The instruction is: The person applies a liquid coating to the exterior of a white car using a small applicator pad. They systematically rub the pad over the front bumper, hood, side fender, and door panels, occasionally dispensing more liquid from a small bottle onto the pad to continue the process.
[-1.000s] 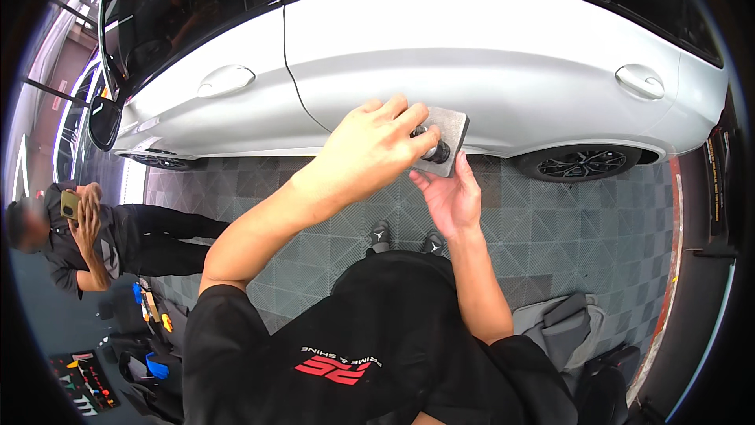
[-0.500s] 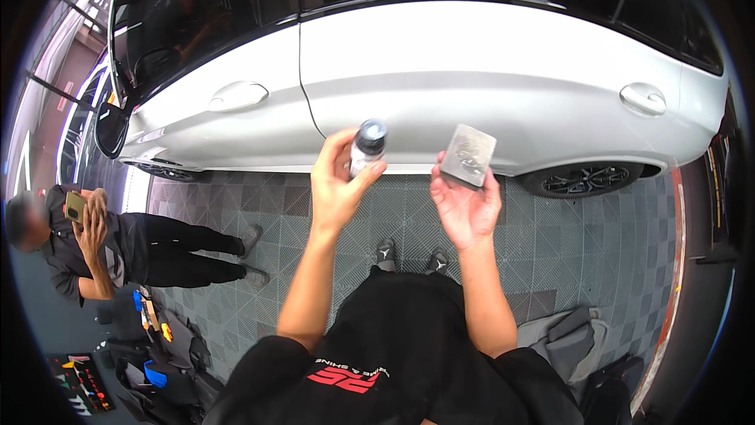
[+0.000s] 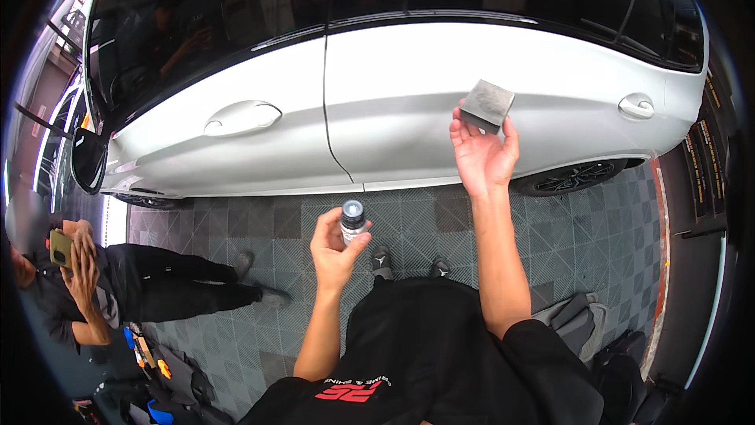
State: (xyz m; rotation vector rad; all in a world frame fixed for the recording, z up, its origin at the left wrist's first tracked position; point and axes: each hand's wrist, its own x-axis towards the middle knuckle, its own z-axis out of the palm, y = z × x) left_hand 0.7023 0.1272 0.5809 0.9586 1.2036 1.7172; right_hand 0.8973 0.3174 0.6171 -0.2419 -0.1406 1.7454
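My left hand (image 3: 333, 256) is wrapped round a small bottle (image 3: 353, 222) with a black cap and a pale label, held upright over the floor in front of me. My right hand (image 3: 485, 159), palm up, grips a grey rectangular sponge block (image 3: 489, 103) with a darker underside between fingers and thumb. That block is raised in front of the white car's rear door (image 3: 401, 130); whether it touches the paint I cannot tell. The bottle is lower and nearer to me, apart from the car.
Door handles (image 3: 243, 118) and a side mirror (image 3: 89, 159) stick out from the car. At left a person (image 3: 71, 283) holds a phone (image 3: 60, 248). Bags and tools (image 3: 169, 354) lie lower left, and grey cloth (image 3: 572, 323) lies on the tiled floor (image 3: 259, 224) at right.
My right hand has lifted the sponge block up and right toward the rear door. My left hand has come down and nearer to me with the bottle. My view has shifted slightly.
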